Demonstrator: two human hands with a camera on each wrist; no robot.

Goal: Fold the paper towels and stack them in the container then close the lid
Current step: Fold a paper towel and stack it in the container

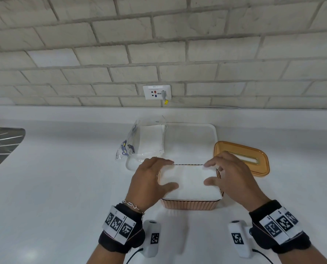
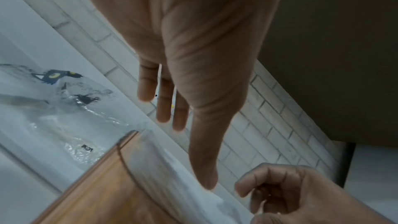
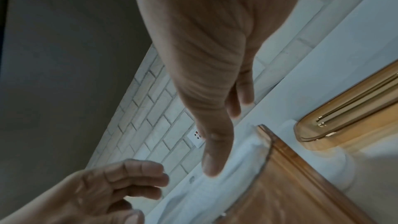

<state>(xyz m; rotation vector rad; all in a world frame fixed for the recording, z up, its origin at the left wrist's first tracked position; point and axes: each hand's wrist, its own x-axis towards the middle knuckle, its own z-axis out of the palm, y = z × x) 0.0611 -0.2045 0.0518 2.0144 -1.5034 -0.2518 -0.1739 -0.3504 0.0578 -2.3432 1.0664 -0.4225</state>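
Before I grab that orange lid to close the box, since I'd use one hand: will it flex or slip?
The lid looks like rigid moulded plastic, so probably stiff and light. Its surface glints, so it may be slick. The long slot likely lets the middle flex slightly; gripping the rim seems safer.

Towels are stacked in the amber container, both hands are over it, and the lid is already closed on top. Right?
Not quite. The lid is not on the container; the head view shows it lying on the counter to the container's right. The rest holds: the towels fill the open container, with the left hand and right hand over them.
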